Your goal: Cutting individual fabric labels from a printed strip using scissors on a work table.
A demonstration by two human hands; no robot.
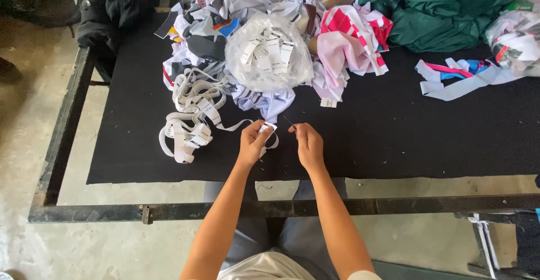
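A person sits at a black worktop (394, 139), both bare arms reaching forward, seen from above.

Left of the hands lies a loose tangle of white ribbon tape (188, 119), one long run still joined, looping toward the left hand. The left hand (253, 143) pinches a small white label (268, 127) at the tape's end, its grip narrow and closed on the label. Just right of it, the right hand (309, 144) holds a thin dark tool (288, 122), perhaps a small snip or pick; its grip is closed around the handle, tip aimed at the label.

Beyond the hands sits one clear plastic bag (269, 52) holding separate white labels; roughly six or seven show through, the exact number unclear. By that, some labels look already cut, while most of the tape seems uncut.

Around the bag is a heap of fabric scraps (197, 32) in white, grey and blue. Right of the bag lie pink and white pieces (351, 41), then one green cloth (444, 10), then a few white, blue and pink strips (461, 77), and a second plastic bag (514, 38) at the far right edge.
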